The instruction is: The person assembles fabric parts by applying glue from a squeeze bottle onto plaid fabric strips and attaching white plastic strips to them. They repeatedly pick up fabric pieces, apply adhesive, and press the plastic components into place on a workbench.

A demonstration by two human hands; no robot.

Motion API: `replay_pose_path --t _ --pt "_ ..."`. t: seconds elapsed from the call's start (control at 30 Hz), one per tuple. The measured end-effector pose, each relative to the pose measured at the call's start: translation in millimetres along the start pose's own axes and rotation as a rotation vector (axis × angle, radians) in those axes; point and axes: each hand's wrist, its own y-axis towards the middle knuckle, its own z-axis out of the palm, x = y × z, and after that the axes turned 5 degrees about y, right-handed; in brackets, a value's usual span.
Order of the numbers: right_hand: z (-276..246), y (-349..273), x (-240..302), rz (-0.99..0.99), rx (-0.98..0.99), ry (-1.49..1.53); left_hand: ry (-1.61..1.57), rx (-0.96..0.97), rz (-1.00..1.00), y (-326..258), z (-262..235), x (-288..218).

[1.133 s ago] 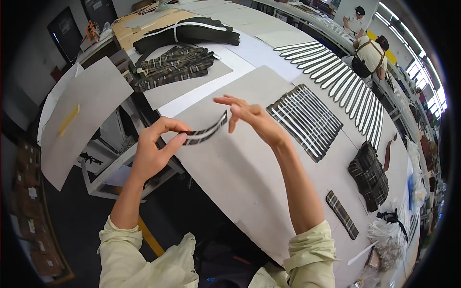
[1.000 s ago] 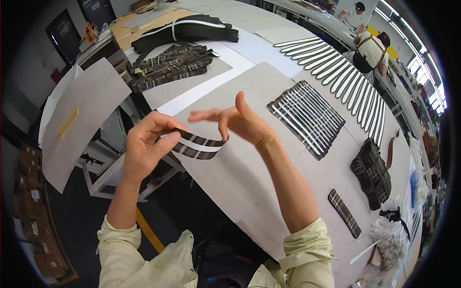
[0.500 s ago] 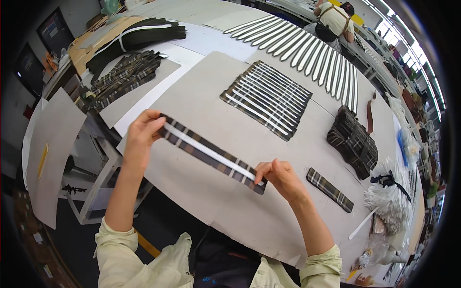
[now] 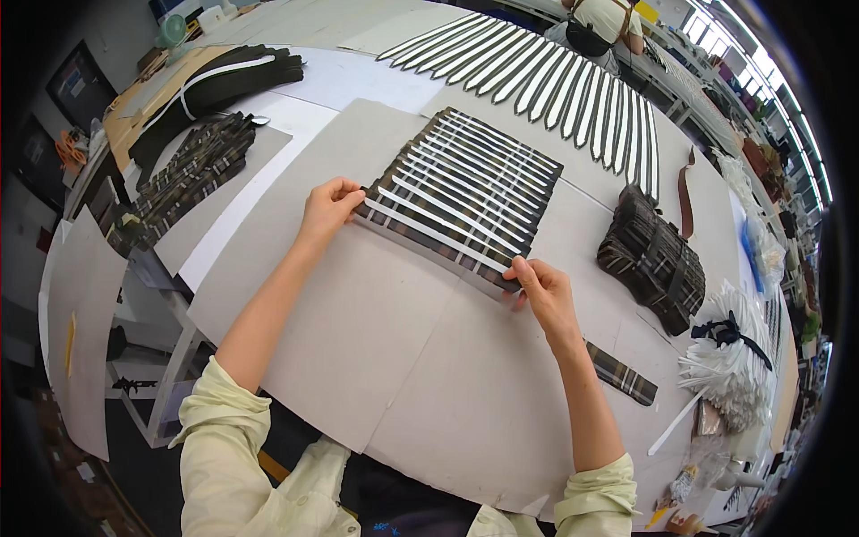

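Observation:
A plaid fabric strip point(image 4: 431, 234) with a white strip along its length is stretched between my hands, at the near edge of a row of like strips. My left hand point(image 4: 329, 208) pinches its left end, while the thumb and fingers of my right hand point(image 4: 544, 291) grip the right end. Beyond it, the row of plaid strips with white strips point(image 4: 488, 170) lies side by side, overlapping, on the grey board point(image 4: 358, 331). A single plaid strip point(image 4: 624, 371) without a white strip lies partly behind my right forearm.
Long dark strips with white pointed pieces point(image 4: 537, 85) fan out at the far side. A tied plaid bundle point(image 4: 651, 259) and tied white strips point(image 4: 729, 358) sit at right. Loose plaid strips point(image 4: 192, 174) and a dark bundle point(image 4: 215, 89) lie at left. Another person point(image 4: 601, 27) is far back.
Both hands have carried the plaid strip forward, from mid-air above the board to the near edge of the row. The whole view has shifted slightly.

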Motion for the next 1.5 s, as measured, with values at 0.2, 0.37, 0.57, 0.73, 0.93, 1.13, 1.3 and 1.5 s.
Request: replay_pose_path --t 0.2,0.37,0.57,0.73,0.93,1.13,1.3,1.5 --pt "0.4 14.2 -3.0 0.045 -0.018 -0.021 0.226 -0.082 0.092 23.5 11.5 7.9" --pt "-0.3 15.9 -1.7 0.065 0.011 -0.075 0.303 -0.084 0.153 31.7 11.8 11.6" --pt "0.8 14.2 3.9 0.090 -0.004 -0.095 0.373 -0.120 0.141 29.1 15.8 11.3" --pt "-4.6 13.0 -4.5 0.096 0.013 -0.079 0.356 -0.130 0.161 30.4 16.2 12.0" --pt "-7.0 11.8 0.4 0.135 0.027 -0.060 0.326 -0.096 0.107 35.0 12.0 15.6" --pt "-7.6 12.5 -2.2 0.138 0.038 -0.066 0.435 -0.124 0.132 32.7 16.7 11.2" --pt "-10.9 10.3 -2.3 0.150 0.046 -0.067 0.458 -0.120 0.143 30.6 16.5 7.5" --pt "-34.5 14.0 0.7 0.072 -0.096 -0.107 0.435 -0.118 0.169 31.8 13.6 10.5"
